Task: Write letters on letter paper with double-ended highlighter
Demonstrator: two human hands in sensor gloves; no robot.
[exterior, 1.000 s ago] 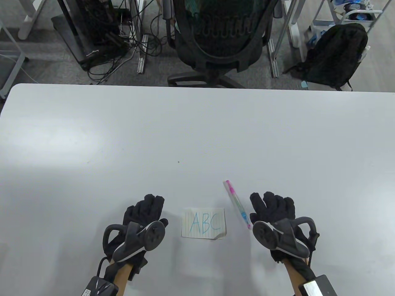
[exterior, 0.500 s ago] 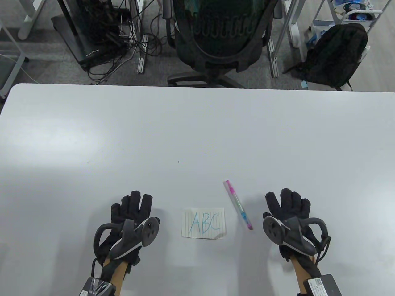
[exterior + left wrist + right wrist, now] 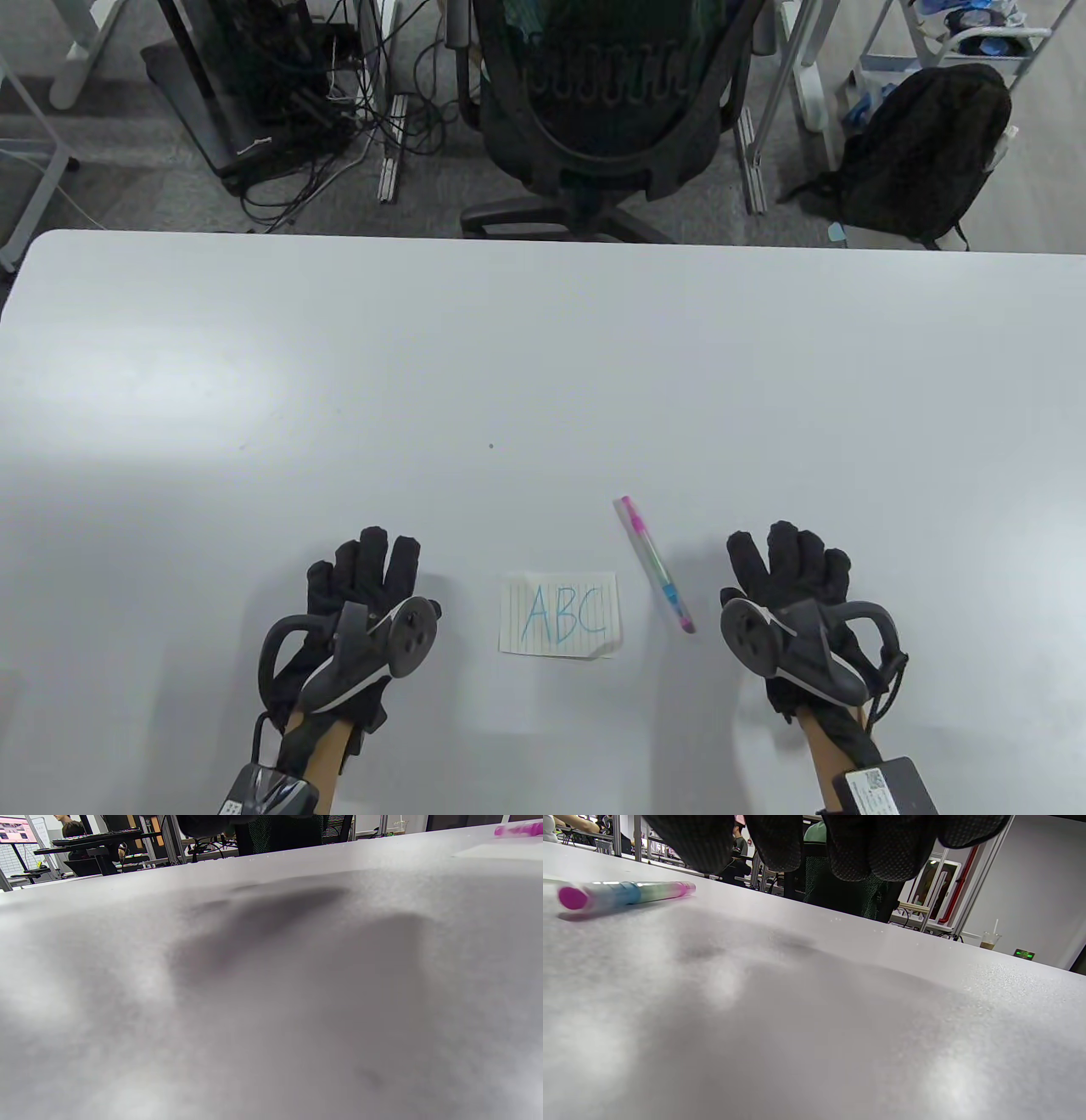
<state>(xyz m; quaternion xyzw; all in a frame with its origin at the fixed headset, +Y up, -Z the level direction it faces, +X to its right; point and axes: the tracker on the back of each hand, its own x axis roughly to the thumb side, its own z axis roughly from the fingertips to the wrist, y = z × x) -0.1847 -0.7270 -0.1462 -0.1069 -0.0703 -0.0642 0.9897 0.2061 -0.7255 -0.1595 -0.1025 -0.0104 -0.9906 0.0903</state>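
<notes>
Both grips are released: left hand (image 3: 365,586) and right hand (image 3: 789,569) flank the paper (image 3: 560,615), lettered ABC. The highlighter (image 3: 655,564) lies on the table (image 3: 543,356) beside it, likely finished.

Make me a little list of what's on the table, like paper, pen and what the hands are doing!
paper: small lined note lying flat, near the table's front edge
writing: ABC in blue
highlighter: lies on the table right of the paper, slanted, pink at both ends, nobody holding it
left hand: left of the paper, fingers straight, holding nothing
right hand: right of the highlighter, fingers straight, holding nothing
behind the table: black office chair, black backpack
</notes>
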